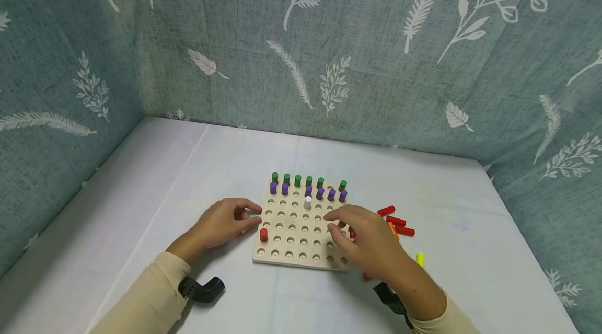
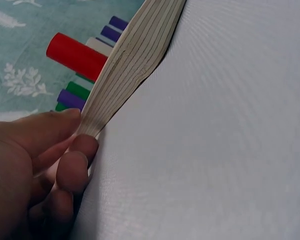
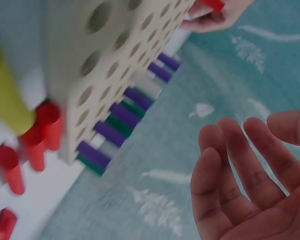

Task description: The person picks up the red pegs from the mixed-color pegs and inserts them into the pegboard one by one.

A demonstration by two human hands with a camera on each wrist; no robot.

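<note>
Your right hand [image 1: 369, 242] hovers over the right side of the wooden pegboard [image 1: 299, 222], thumb and fingers apart, with nothing between them. Your left hand [image 1: 223, 225] touches the pegboard's left edge with thumb and fingertips, a gap showing between thumb and index finger. The pegboard lies between your 2 hands. Just beside your left fingertips, 1 red peg [image 1: 263, 235] stands in it. Ahead of your hands stand 6 green pegs [image 1: 298, 181] at the far edge, 6 purple pegs [image 1: 320, 193] nearer you, then 1 white peg [image 1: 308, 202]. Right of your right hand are loose red pegs [image 1: 396, 221] and a yellow peg [image 1: 420, 260].
</note>
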